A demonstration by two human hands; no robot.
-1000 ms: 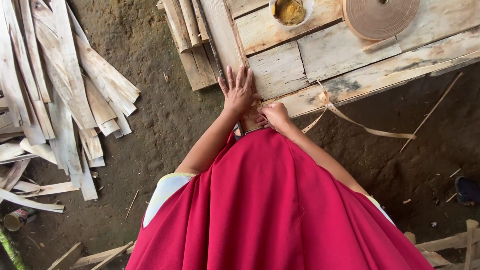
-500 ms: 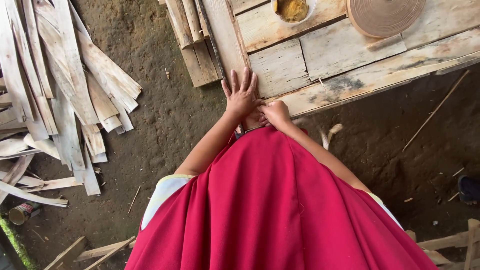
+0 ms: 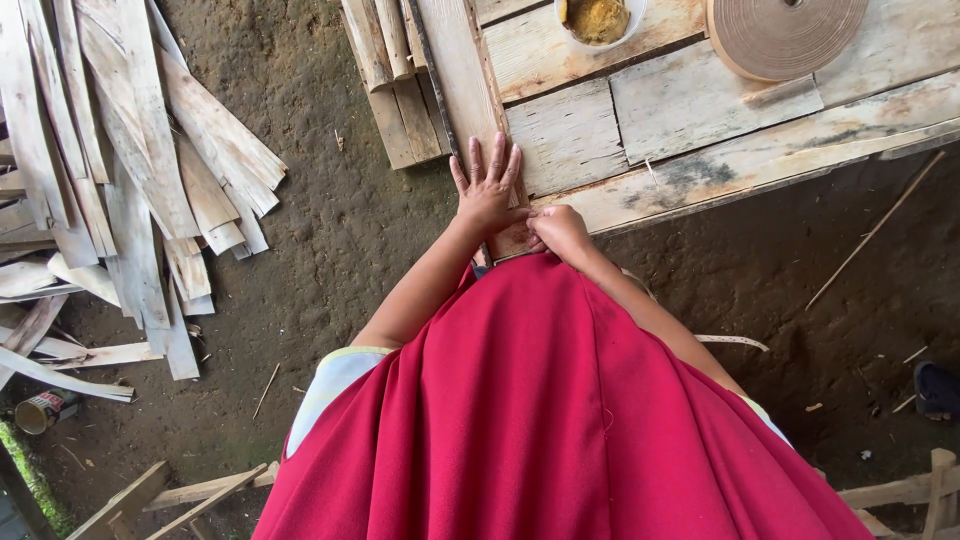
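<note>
the left hand point(image 3: 487, 190) lies flat, fingers spread, on a wooden plank point(image 3: 462, 70) at the surface point(image 3: 700, 180) edge. the right hand point(image 3: 560, 228) is curled shut beside it, its grasp unclear. the plank looks stiff, rough, light; best gripped along its long edges.

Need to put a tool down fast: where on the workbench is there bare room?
The planks of the workbench are bare between the left hand, the bowl of yellow paste and the roll of tape. The front plank right of the right hand is also free. The stacked slats crowd its left edge.
</note>
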